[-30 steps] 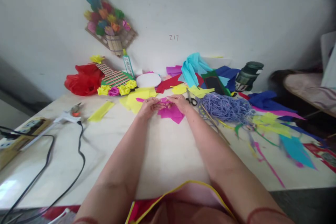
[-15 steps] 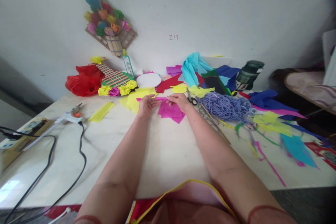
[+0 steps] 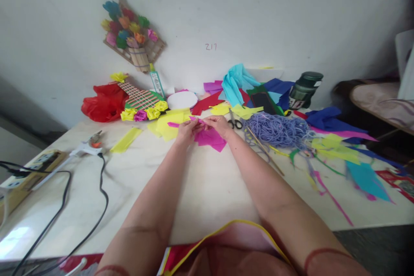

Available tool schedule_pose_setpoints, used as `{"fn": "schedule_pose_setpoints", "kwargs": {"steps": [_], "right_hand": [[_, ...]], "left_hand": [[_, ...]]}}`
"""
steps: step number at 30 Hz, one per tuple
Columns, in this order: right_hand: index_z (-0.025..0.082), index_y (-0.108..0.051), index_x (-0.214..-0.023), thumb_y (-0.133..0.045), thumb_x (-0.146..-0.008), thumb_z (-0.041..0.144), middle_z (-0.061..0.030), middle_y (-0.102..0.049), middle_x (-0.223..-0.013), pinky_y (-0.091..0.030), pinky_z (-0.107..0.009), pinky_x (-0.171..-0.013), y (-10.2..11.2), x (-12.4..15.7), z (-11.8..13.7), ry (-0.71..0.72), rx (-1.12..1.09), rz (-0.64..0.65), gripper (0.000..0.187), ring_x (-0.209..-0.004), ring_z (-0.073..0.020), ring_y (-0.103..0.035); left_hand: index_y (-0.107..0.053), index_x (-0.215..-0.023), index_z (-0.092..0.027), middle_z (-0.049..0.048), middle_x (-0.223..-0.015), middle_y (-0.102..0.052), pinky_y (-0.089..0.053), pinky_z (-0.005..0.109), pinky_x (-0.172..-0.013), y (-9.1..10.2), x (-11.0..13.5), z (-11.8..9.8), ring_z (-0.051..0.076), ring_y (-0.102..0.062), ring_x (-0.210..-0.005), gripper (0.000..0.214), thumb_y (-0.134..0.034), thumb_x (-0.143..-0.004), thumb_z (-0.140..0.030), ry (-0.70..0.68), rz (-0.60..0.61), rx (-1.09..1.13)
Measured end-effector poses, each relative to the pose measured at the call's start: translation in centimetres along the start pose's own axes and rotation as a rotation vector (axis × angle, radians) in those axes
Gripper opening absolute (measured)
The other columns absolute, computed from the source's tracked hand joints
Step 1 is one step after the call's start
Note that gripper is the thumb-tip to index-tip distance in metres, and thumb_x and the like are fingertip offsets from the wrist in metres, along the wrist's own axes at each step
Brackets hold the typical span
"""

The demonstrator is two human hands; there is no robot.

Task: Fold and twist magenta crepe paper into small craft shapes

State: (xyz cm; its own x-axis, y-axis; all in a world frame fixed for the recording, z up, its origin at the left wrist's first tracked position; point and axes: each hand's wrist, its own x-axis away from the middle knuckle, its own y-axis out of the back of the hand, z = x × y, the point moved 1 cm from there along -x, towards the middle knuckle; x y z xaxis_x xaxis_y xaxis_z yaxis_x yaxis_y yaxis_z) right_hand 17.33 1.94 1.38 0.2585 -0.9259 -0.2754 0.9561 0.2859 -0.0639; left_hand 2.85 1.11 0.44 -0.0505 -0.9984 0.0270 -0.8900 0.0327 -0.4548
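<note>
Both hands meet over the middle of the table, their fingers closed on a small magenta strip of crepe paper (image 3: 195, 119). My left hand (image 3: 187, 131) pinches its left part, with a pink end sticking out past the fingers. From the other side my right hand (image 3: 218, 124) pinches the strip close to the left fingertips. Fingers partly hide how the paper is folded. Beneath the hands lie loose magenta paper pieces (image 3: 211, 139). Yellow paper sheets (image 3: 168, 121) are spread just left of them, and black scissors (image 3: 236, 124) rest right of my right hand.
At right are a tangled purple yarn heap (image 3: 278, 131), a thin stick (image 3: 271, 160) and a dark green jar (image 3: 305, 89). A guitar-shaped craft (image 3: 142, 98) leans at back left. A glue gun (image 3: 86, 148), its black cord and a power strip (image 3: 32, 168) occupy the left side.
My hands have come closer together. The left fingers, formerly more opened under the strip, are now curled on it, and the strip's end tilts upward between them.
</note>
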Motion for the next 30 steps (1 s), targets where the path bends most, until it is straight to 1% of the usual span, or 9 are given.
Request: {"fn": "schedule_pose_setpoints", "kwargs": {"steps": [2, 4, 7, 10, 13, 17, 23, 30], "right_hand": [[0.013, -0.069, -0.071, -0.071, -0.066, 0.041, 0.0005, -0.061, -0.052, -0.045, -0.023, -0.052, 0.0, -0.02, -0.21, -0.022, -0.01, 0.004, 0.028, -0.047, -0.0097, -0.054], [0.013, -0.069, -0.08, -0.07, -0.067, 0.041, -0.0006, -0.064, -0.059, -0.046, -0.023, -0.049, 0.04, -0.08, -0.46, -0.065, -0.046, -0.002, 0.03, -0.046, -0.0099, -0.055], [0.014, -0.066, -0.089, -0.07, -0.07, 0.04, -0.0012, -0.067, -0.063, -0.044, -0.021, -0.042, 0.12, -0.15, -0.65, -0.175, -0.077, -0.018, 0.032, -0.044, -0.0107, -0.057], [0.014, -0.061, -0.083, -0.067, -0.076, 0.039, -0.002, -0.065, -0.056, -0.04, -0.019, -0.036, 0.16, -0.04, -0.53, -0.302, -0.042, -0.017, 0.027, -0.038, -0.0105, -0.055], [0.013, -0.059, -0.077, -0.065, -0.079, 0.037, -0.0023, -0.063, -0.051, -0.037, -0.018, -0.033, 0.14, 0.13, -0.4, -0.368, -0.014, 0.012, 0.025, -0.035, -0.0088, -0.051], [0.013, -0.059, -0.071, -0.067, -0.078, 0.037, -0.0003, -0.06, -0.047, -0.034, -0.016, -0.031, 0.17, 0.15, -0.65, -0.359, -0.005, 0.013, 0.026, -0.033, -0.0067, -0.047], [0.014, -0.058, -0.065, -0.072, -0.072, 0.04, 0.0006, -0.06, -0.047, -0.034, -0.017, -0.031, 0.24, 0.05, -1.03, -0.313, 0.026, 0.015, 0.03, -0.032, -0.0064, -0.046], [0.014, -0.057, -0.062, -0.072, -0.071, 0.039, 0.0009, -0.059, -0.045, -0.034, -0.017, -0.031, 0.0, 0.19, -0.72, -0.283, 0.062, 0.001, 0.031, -0.032, -0.0062, -0.046]], "left_hand": [[-0.065, -0.067, -0.01, 0.0073, -0.065, -0.069, -0.054, 0.026, -0.064, 0.25, -0.11, 0.08, 0.015, -0.066, -0.061, 0.019, -0.075, -0.065, -0.026, -0.011, -0.01, -0.016], [-0.065, -0.066, -0.01, 0.0074, -0.065, -0.069, -0.054, 0.027, -0.064, 0.46, -0.16, 0.18, 0.015, -0.065, -0.059, 0.022, -0.077, -0.063, -0.028, -0.029, -0.013, -0.039], [-0.063, -0.066, -0.011, 0.007, -0.065, -0.069, -0.052, 0.027, -0.064, 0.66, -0.11, 0.34, 0.014, -0.064, -0.058, 0.027, -0.079, -0.06, -0.033, -0.066, 0.0, -0.073], [-0.063, -0.068, -0.01, 0.0073, -0.066, -0.069, -0.051, 0.029, -0.067, 0.77, -0.02, 0.42, 0.017, -0.066, -0.064, 0.032, -0.079, -0.059, -0.037, -0.088, 0.027, -0.114], [-0.063, -0.068, -0.01, 0.0071, -0.065, -0.068, -0.051, 0.029, -0.067, 0.87, 0.02, 0.39, 0.018, -0.066, -0.066, 0.035, -0.079, -0.058, -0.038, -0.091, 0.022, -0.145], [-0.062, -0.067, -0.01, 0.0067, -0.065, -0.068, -0.051, 0.028, -0.065, 0.92, 0.04, 0.32, 0.018, -0.066, -0.067, 0.036, -0.08, -0.056, -0.04, -0.092, 0.021, -0.149], [-0.064, -0.067, -0.01, 0.0063, -0.065, -0.067, -0.051, 0.029, -0.065, 1.08, -0.08, 0.52, 0.017, -0.066, -0.064, 0.035, -0.08, -0.056, -0.039, -0.096, 0.037, -0.134], [-0.062, -0.064, -0.011, 0.0054, -0.061, -0.066, -0.052, 0.029, -0.064, 1.05, -0.13, 0.48, 0.017, -0.065, -0.061, 0.036, -0.08, -0.055, -0.04, -0.089, 0.022, -0.136]]}}
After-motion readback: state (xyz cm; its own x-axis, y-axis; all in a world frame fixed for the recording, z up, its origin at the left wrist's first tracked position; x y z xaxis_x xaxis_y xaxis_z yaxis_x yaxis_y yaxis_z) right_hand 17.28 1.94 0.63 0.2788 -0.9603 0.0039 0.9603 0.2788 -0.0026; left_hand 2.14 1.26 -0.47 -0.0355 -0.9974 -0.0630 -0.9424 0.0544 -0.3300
